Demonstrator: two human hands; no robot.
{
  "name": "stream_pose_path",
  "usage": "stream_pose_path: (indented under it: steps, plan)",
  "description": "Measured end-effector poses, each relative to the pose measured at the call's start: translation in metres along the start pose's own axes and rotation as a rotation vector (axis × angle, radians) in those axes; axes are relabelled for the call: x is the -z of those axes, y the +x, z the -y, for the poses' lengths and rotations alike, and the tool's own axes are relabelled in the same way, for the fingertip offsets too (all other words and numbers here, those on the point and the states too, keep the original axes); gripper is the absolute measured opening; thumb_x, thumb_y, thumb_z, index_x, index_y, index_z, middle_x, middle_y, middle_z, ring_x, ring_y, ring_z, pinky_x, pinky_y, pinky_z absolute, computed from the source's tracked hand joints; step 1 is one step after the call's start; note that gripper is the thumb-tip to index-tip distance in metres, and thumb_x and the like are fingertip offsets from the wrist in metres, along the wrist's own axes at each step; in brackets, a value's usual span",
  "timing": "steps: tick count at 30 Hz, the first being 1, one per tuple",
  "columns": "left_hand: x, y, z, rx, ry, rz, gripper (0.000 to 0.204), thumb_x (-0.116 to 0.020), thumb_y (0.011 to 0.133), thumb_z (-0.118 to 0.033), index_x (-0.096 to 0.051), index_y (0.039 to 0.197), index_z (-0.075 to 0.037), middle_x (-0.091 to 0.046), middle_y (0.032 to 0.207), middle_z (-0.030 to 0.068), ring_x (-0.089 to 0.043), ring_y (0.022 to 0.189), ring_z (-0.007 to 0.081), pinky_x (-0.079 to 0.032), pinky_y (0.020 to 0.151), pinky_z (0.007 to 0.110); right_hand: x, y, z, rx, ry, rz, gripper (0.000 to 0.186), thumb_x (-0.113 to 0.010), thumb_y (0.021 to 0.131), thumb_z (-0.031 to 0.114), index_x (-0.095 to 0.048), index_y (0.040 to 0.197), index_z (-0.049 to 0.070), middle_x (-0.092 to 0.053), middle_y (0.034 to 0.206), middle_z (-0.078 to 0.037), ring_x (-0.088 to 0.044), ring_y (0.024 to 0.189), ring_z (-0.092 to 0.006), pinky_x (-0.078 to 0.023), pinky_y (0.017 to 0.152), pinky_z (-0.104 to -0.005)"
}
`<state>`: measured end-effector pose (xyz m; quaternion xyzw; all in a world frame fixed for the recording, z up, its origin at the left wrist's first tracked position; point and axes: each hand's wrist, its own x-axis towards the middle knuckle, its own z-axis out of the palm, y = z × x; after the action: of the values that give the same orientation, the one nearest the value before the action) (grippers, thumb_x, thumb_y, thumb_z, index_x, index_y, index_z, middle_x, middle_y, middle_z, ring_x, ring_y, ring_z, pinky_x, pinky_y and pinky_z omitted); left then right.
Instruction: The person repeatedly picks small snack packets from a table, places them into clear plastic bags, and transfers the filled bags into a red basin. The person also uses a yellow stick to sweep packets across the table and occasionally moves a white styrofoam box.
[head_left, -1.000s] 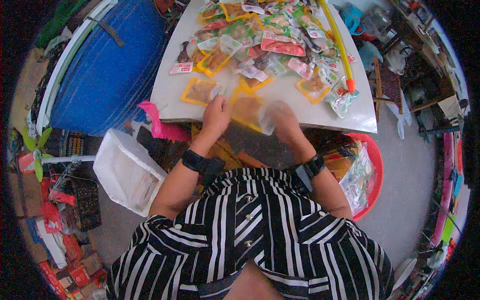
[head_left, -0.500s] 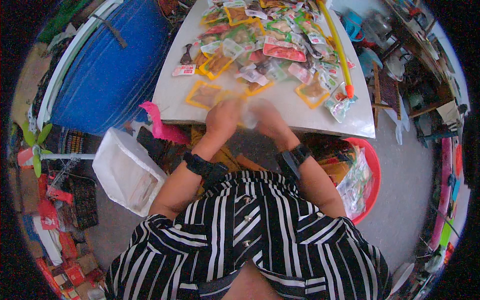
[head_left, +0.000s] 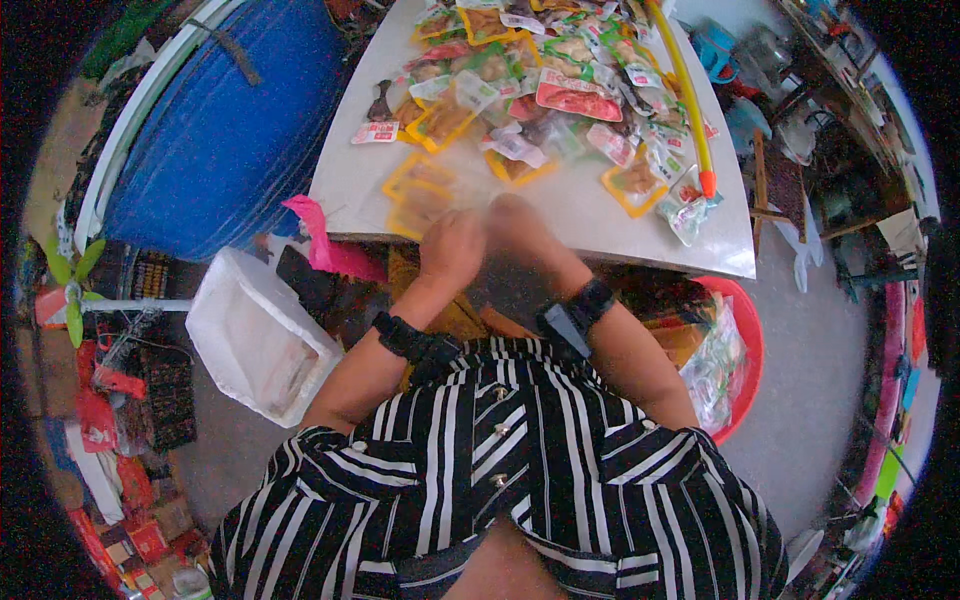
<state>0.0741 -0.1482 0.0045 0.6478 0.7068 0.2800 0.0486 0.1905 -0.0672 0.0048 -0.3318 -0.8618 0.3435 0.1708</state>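
Observation:
At the table's near edge, my left hand (head_left: 453, 247) is closed, its curled fingers at the side of a blurred, yellow-edged food packet (head_left: 410, 215), which it appears to grip. A second yellow-edged pouch (head_left: 425, 175) lies just beyond, partly overlapped. Close beside the left hand, my right hand (head_left: 525, 235) is smeared by motion, and its fingers cannot be made out. Farther up the white table (head_left: 340, 190) spreads a heap of sealed snack packets, among them a red-and-clear pouch (head_left: 580, 95) and a yellow-edged pouch (head_left: 635, 185) at the right.
A yellow stick with an orange tip (head_left: 708, 185) lies along the table's right side. Below the right edge stands a red tub (head_left: 752, 370) holding packets. At the left are a white foam box (head_left: 235, 325), a pink bag (head_left: 325, 245) and a large blue barrel (head_left: 225, 130).
The yellow-edged packet between my hands has shifted left, over the pouch lying there. My right hand has drawn slightly away from it. The view has moved a little.

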Motion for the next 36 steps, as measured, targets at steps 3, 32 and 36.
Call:
stream_pose_path:
  steps: [3,32,36]
  plan:
    - [0.005,-0.002,-0.002,-0.018,-0.027,0.001,0.021,-0.048,0.073,-0.016,-0.051,0.09,-0.004,-0.053,0.083,0.0177,-0.049,0.078,0.0346,-0.04,0.067,0.042,-0.019,0.011,0.005,-0.101,0.148,-0.007,0.016,-0.051,0.066,0.013,-0.059,0.073,0.001,-0.058,0.071,-0.017,-0.055,0.064,-0.0306,-0.044,0.057,-0.0374]
    - [0.03,-0.057,0.001,-0.857,-0.007,-0.04,0.036,-0.058,0.071,-0.025,-0.047,0.098,-0.003,-0.041,0.11,0.0174,-0.038,0.103,0.037,-0.03,0.085,0.049,0.05,-0.071,0.026,-0.067,0.656,0.011,0.02,-0.05,0.077,0.02,-0.054,0.086,0.003,-0.054,0.073,-0.006,-0.053,0.064,-0.0147,-0.044,0.058,-0.0287]
    - [0.023,-0.066,0.016,-0.787,-0.065,0.074,0.032,-0.058,0.071,-0.019,-0.047,0.095,-0.002,-0.042,0.107,0.0179,-0.04,0.101,0.0366,-0.031,0.084,0.047,0.114,-0.147,0.009,-0.276,0.656,0.044,0.021,-0.05,0.078,0.022,-0.055,0.088,0.004,-0.055,0.074,-0.003,-0.051,0.064,-0.0126,-0.044,0.058,-0.0271]
